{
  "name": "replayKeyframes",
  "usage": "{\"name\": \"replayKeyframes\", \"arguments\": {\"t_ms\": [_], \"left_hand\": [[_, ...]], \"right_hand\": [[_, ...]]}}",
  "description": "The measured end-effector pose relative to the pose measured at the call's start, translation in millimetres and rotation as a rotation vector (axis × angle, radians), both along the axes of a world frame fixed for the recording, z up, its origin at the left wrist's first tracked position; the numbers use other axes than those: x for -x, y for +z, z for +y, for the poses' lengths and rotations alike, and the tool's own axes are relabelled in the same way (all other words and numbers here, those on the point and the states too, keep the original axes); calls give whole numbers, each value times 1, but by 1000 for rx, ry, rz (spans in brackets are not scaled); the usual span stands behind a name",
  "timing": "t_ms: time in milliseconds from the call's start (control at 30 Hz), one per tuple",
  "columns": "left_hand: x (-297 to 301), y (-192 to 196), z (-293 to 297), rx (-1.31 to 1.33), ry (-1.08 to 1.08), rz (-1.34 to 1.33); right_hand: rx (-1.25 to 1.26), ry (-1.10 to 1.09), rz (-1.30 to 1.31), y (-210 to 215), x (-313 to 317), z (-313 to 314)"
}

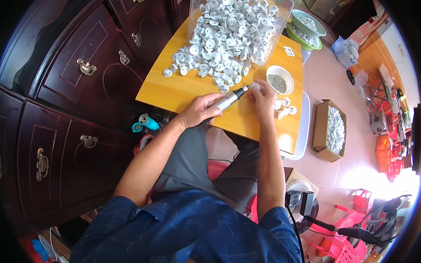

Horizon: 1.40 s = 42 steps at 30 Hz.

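Observation:
My left hand (202,110) is wrapped round an electric screwdriver (226,101), a silver and black barrel that points up to the right. Its tip meets a small white plastic part (254,86) pinched in the fingers of my right hand (264,98). Just right of that hand, a white bowl (290,78) holds many small metal pieces, apparently screws. Several white plastic parts (285,107) lie on the table below the bowl. Beyond my hands, a large heap of similar white parts (227,39) spills out of a clear plastic bin (275,34).
The yellow wooden table (161,90) stands beside dark wooden drawers (78,76) on the left. Green basins (311,23) with white parts are at the back right. A cardboard box (321,130) of white pieces sits on the floor. Pink plastic chairs (350,257) are at lower right.

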<state>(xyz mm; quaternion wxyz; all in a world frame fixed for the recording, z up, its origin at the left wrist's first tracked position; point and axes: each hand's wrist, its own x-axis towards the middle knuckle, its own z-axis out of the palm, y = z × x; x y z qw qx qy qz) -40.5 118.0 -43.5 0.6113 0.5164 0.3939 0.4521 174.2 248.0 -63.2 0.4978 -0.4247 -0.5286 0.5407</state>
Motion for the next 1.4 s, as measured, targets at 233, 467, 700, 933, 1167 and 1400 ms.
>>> {"name": "replayKeyframes", "arguments": {"t_ms": [233,467,700,933,1167,1400], "left_hand": [[-2,5,0,12,3,16],[-2,5,1,24,-13,36],[-4,9,0,41,-7,71],[-4,10,-1,35,-6,65],[-4,11,-1,37,-2,74],[-4,10,0,37,0,70]], "right_hand": [[57,28,53,3,-3,-1],[69,39,125,5,-5,-3],[75,16,120,3,-3,-3],[36,7,111,2,-1,-4],[27,10,85,2,-1,-5],[2,11,68,1,0,-4]]}}
